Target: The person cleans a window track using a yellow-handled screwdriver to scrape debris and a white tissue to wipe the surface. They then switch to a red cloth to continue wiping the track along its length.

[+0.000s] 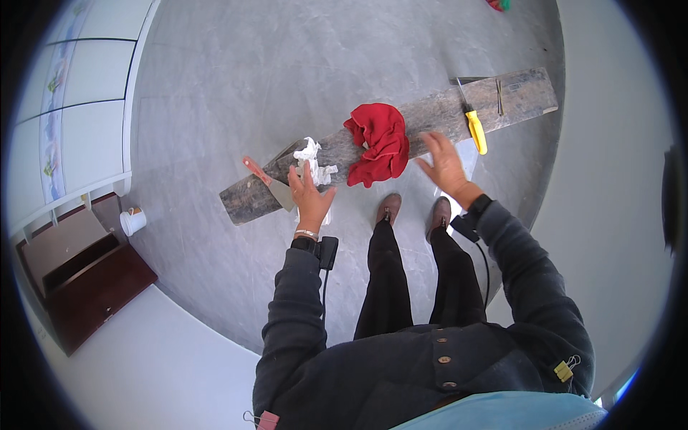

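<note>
A long weathered wooden plank (430, 119) runs slantwise in front of my feet. On its middle lies a crumpled red cloth (380, 142). My right hand (445, 165) is just right of the cloth, fingers spread and holding nothing. My left hand (310, 203), also with fingers apart, is at the near side of some crumpled white paper or tissue (317, 166); whether it touches it I cannot tell. Left of that hand rests a putty knife (269, 180) with a red handle. Toward the plank's right end lie a yellow-handled screwdriver (475, 129) and thin metal rods or nails (500, 97).
Grey floor (242, 70) surrounds the plank. At the left are white cabinets (97, 75), a white bucket (133, 221) and a dark red-brown wooden box or drawer unit (102, 295). A pale wall (607, 177) curves along the right. Part of a red and green item (499, 4) shows at the top.
</note>
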{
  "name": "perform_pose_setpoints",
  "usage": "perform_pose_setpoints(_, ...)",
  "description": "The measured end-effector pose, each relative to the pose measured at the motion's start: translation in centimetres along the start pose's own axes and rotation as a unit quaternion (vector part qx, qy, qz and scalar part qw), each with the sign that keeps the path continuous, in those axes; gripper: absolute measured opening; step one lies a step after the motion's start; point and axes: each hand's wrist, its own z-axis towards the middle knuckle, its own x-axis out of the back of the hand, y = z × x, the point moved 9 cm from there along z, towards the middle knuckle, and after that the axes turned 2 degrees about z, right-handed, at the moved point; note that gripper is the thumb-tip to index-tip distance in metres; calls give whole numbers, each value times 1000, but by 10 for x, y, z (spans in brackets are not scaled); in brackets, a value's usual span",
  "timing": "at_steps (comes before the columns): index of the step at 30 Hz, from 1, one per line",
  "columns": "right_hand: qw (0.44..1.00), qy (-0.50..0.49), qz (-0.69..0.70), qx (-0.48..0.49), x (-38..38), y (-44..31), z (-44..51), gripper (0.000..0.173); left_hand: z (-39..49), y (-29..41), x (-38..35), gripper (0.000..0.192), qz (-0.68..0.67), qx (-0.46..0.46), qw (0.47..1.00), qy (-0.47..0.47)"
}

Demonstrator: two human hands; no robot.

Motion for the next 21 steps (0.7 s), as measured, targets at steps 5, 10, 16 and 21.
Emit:
perform_pose_setpoints(5,990,-81,39,-105,-71,-20,21,50,-12,-16,21,110,-35,49,998,4)
perform_pose_setpoints(10,822,-186,493,-217,5,-71,5,17,-30,9,77,87,-80,40,993,78)
perform_pose_setpoints(16,652,-225,723,43,235,-224,-68,36,-71,176,79,86,-206,-238,945,-84)
perform_pose_setpoints(21,753,-51,655,39,322,-260,-144,30,-133,311,18,53,-245,-429,732,-470)
